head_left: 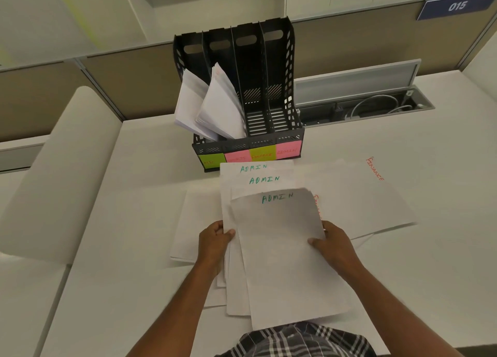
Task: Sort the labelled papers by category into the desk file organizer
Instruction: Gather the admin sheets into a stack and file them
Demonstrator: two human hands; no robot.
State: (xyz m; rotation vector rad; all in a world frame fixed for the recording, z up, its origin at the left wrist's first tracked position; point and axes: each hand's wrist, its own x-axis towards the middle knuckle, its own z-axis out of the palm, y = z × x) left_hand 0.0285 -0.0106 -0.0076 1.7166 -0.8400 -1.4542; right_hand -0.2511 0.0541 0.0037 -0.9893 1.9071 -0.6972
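A black desk file organizer [279, 60] with four slots stands at the back of the desk; sticky labels on its front include FINANCE [263, 153] and ADMIN [288, 149]. The two left slots hold white papers [215, 103]; the two right slots look empty. In front of it I hold a fanned set of three ADMIN sheets [279, 249] over the desk. My left hand [213, 242] grips their left edge and my right hand [332, 245] pinches the top sheet's right edge. FINANCE sheets [376, 195] lie to the right, partly under the stack.
More blank-looking sheets [193, 222] lie under and left of the held stack. An open cable tray with wires [376, 106] sits behind the desk at right. A partition wall runs behind the organizer. A white curved panel [59, 173] borders the desk at left.
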